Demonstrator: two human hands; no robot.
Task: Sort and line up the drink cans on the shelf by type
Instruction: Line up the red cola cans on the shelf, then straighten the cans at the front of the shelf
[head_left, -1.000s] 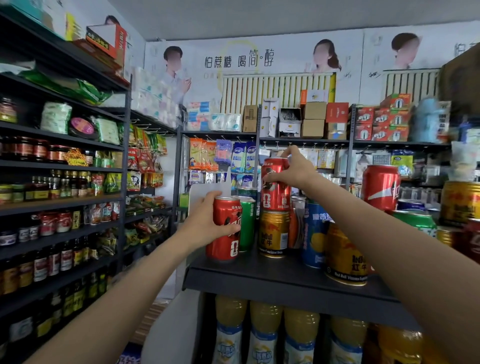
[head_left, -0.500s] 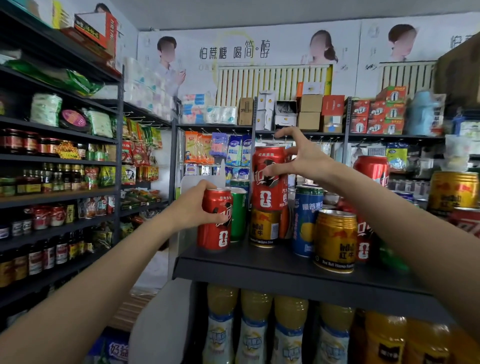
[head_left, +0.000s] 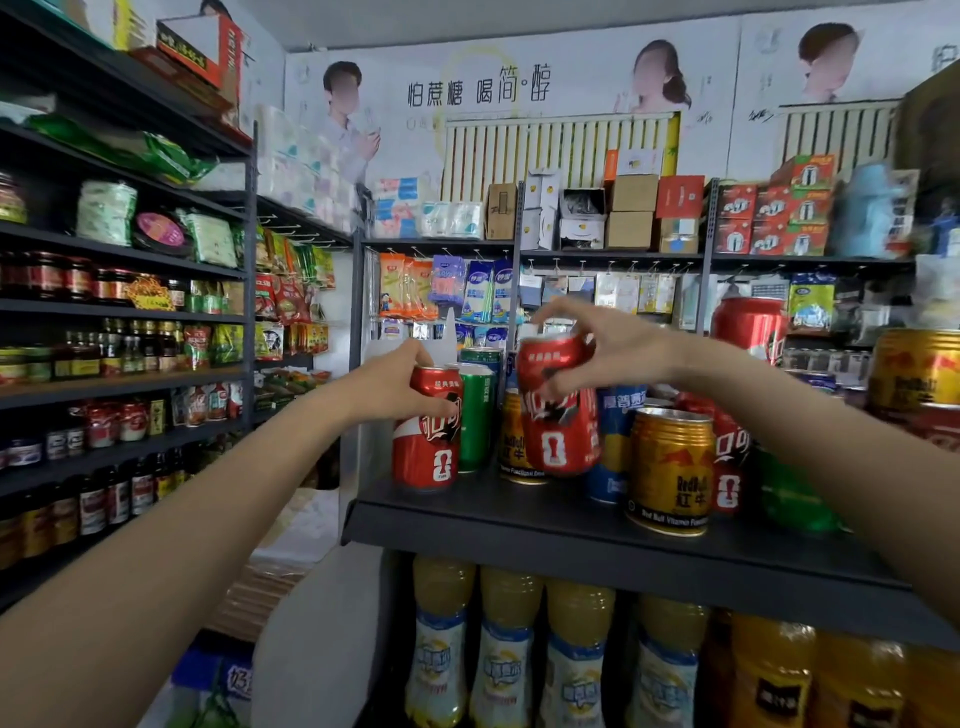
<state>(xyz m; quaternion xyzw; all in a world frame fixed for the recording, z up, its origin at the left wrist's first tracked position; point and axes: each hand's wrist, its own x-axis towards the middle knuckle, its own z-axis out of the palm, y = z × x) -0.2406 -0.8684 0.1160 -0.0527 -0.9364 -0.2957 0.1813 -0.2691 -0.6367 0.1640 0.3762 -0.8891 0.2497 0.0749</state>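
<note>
My left hand (head_left: 390, 385) grips a red cola can (head_left: 427, 441) that stands at the front left corner of the dark shelf (head_left: 519, 525). My right hand (head_left: 597, 345) holds a second red cola can (head_left: 558, 410) by its top, tilted and lifted in front of a gold Red Bull can (head_left: 511, 447). A green can (head_left: 477, 415) stands just right of the left red can. Further right are a blue can (head_left: 615, 441), a gold Red Bull can (head_left: 670, 470) at the front, and another red can (head_left: 730, 462) behind it.
More red and gold cans (head_left: 914, 369) stack at the far right. Yellow juice bottles (head_left: 511, 644) fill the shelf below. Dark shelving with jars and bottles (head_left: 104, 364) lines the left wall. Boxes (head_left: 631, 213) sit on top of the back shelves.
My right hand has lifted the red can off the gold can it stood on and brought it down and forward, tilted. My left hand keeps hold of its red can.
</note>
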